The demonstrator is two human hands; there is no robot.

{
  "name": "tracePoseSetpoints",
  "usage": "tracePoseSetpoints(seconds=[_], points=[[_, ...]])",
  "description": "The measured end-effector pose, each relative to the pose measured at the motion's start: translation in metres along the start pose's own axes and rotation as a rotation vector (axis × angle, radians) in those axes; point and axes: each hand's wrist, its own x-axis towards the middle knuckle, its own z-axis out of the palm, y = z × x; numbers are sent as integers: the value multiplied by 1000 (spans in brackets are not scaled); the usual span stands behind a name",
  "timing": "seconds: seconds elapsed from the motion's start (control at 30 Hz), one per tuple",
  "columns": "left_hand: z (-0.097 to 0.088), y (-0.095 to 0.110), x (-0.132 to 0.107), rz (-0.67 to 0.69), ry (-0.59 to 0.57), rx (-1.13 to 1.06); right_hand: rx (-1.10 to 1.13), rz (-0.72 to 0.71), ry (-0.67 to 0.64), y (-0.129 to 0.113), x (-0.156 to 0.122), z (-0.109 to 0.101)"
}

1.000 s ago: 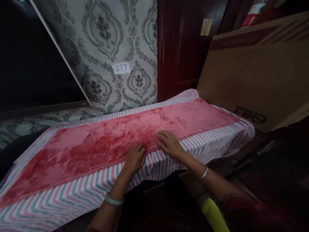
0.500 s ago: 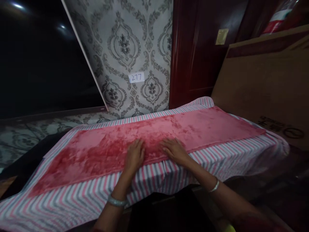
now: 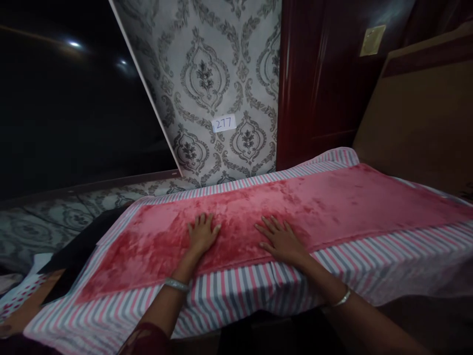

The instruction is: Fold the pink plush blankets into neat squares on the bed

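A long pink plush cloth (image 3: 332, 202) lies spread over a striped sheet (image 3: 236, 291) in white, pink and grey. My left hand (image 3: 202, 233) rests palm down on the plush, left of the middle, fingers spread. To its right, my right hand (image 3: 283, 241) also lies flat near the front edge of the plush, its fingers apart. Neither hand grips anything. Darker red patches mark the pile around both hands. A bracelet circles each wrist.
Behind the table stands a patterned wall with a paper label (image 3: 223, 123) reading 277. A large dark screen (image 3: 74, 108) is at the left. A dark red door (image 3: 318, 88) and a big cardboard box (image 3: 428, 118) stand at the right.
My hands have moved apart across the plush, and their fingers are more widely spread. The view has shifted left, so the scene sits further right in it.
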Motion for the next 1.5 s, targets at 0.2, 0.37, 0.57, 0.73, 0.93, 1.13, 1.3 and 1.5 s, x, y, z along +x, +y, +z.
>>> tracePoseSetpoints(seconds=[0.2,0.37,0.57,0.73,0.93,1.13,1.3,1.5], points=[[-3,-21,62,27,-109,4,1,-8,27,3,1,5],[18,-32,77,-12,-40,34,-4,4,0,0,-2,4],[17,-31,76,-35,-69,62,52,-22,-115,3,11,-26],[13,-29,78,-35,-58,72,64,88,-24,37,76,-60],[16,-30,81,-49,-70,75,-109,363,-102,81,121,-31],[9,-28,78,-61,-120,81,-135,342,-84,92,115,-8],[1,1,94,16,-109,50,-157,321,-64,96,117,-4],[16,35,117,161,-128,13,-159,345,-74,96,115,-1]])
